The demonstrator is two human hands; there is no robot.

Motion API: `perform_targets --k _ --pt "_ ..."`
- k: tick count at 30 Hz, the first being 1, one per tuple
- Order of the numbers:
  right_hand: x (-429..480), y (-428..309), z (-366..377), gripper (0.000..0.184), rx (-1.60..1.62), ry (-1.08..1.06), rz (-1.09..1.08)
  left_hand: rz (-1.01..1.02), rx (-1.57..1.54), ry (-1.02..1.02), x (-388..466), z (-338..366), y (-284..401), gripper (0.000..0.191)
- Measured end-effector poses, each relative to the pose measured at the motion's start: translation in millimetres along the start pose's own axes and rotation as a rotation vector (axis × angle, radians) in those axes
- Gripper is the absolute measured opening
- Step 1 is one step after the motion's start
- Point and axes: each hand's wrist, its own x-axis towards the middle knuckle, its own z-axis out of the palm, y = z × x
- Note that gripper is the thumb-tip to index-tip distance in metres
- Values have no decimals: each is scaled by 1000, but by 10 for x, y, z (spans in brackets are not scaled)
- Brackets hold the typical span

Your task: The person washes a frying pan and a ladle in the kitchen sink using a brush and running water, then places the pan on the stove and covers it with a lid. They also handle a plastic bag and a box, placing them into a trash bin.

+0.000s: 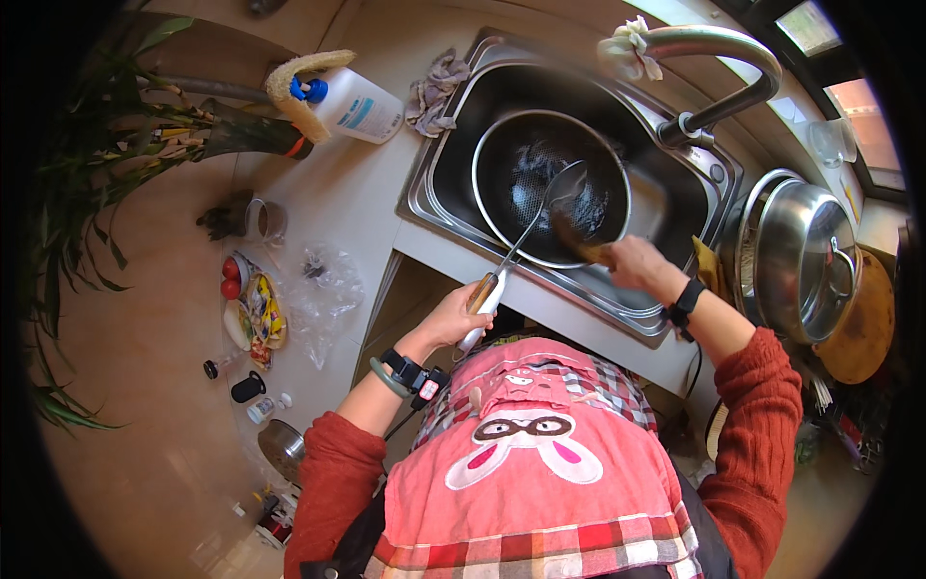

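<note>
My left hand is closed around the white and wood-toned handle of a long metal spatula or ladle; its head is over the wok. In my right hand is a brown brush or scrubber, blurred, its far end over the wok beside the utensil's head. The dark wok with a bright metal rim rests in the stainless steel sink. Shiny wet patches show on the wok's bottom. Whether the brush touches the utensil, I cannot tell.
A curved faucet with a cloth tied at its spout rises behind the sink. A grey rag and a white pump bottle lie left. Lidded metal pots stand right. A plastic bag and a glass cup are on the left counter.
</note>
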Motion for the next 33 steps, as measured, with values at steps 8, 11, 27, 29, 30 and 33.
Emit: perform_targets --k 8,11,27,29,30,33 --pt "930 -379 392 47 180 444 173 52 -56 -33 -71 61 227 37" --pt "820 76 128 25 -7 413 394 12 -45 -8 -155 53 284 42" --pt "773 -12 -237 18 -56 206 272 46 -183 94 -374 199 507 65" --pt "502 -68 -239 30 68 -110 202 48 -253 94 -376 169 506 67" --pt "352 -105 -207 31 48 -137 171 65 -260 75 -381 161 509 70" --pt "247 -5 -255 24 -110 50 227 50 -234 74 -423 151 515 68"
